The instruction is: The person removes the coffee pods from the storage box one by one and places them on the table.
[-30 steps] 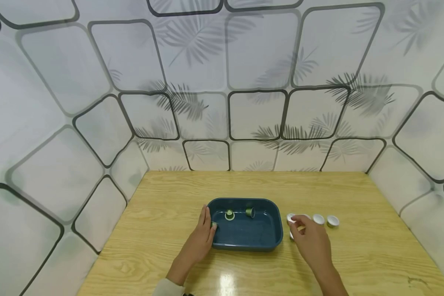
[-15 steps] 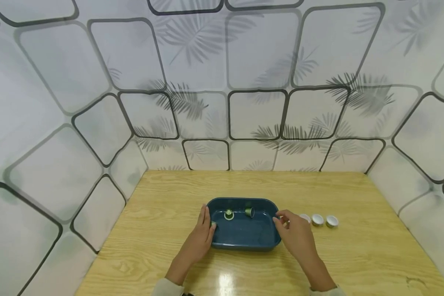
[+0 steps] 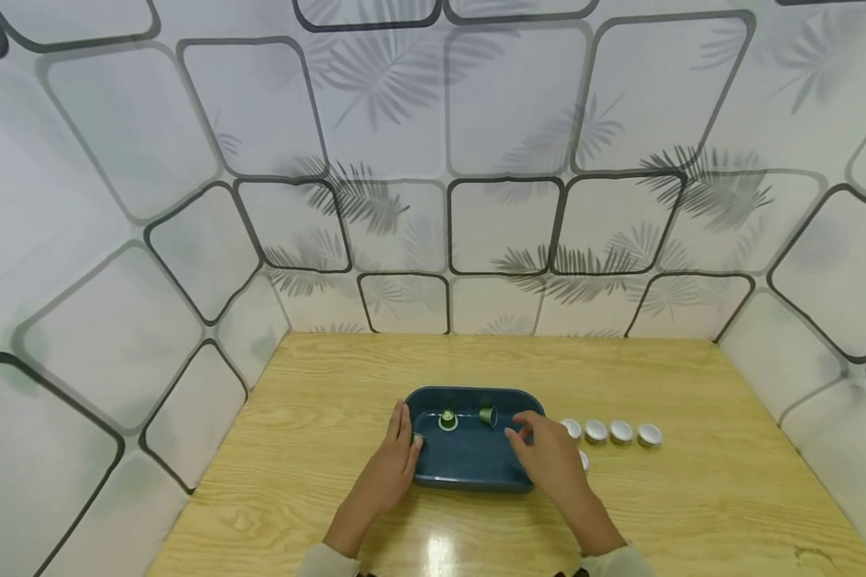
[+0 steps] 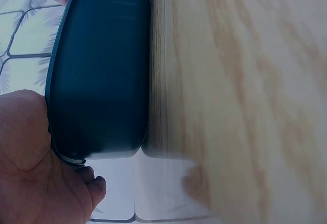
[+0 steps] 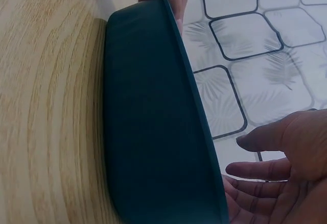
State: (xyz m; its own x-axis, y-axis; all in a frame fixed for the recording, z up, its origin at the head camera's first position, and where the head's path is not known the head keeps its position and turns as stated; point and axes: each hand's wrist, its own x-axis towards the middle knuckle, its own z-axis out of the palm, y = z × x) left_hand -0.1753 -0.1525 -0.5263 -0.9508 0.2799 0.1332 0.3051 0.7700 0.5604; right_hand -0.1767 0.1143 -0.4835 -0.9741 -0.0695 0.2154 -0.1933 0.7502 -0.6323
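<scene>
A dark blue tray [image 3: 469,461] with rounded corners lies on the wooden table. My left hand [image 3: 386,465] grips its left end, thumb over the rim and fingers along the outside. Inside the tray, one green coffee capsule [image 3: 447,419] stands on its rim and another green coffee capsule [image 3: 488,416] lies on its side; a third capsule [image 3: 418,438] is mostly hidden by my left thumb. My right hand [image 3: 550,458] reaches over the tray's right side. In the right wrist view its thumb and index fingertips [image 5: 236,169] are apart, with nothing seen between them.
Right of the tray, several capsules stand in a row with white tops up, the outermost capsule [image 3: 649,435] farthest right. One more capsule [image 3: 584,461] shows partly behind my right hand. The wooden table [image 3: 317,385] meets a patterned fabric wall [image 3: 505,224] at the back and sides.
My right hand has moved left from the capsules on the table, past the tray's right rim, to over the tray. The row's left capsules are uncovered again. My left hand keeps its place.
</scene>
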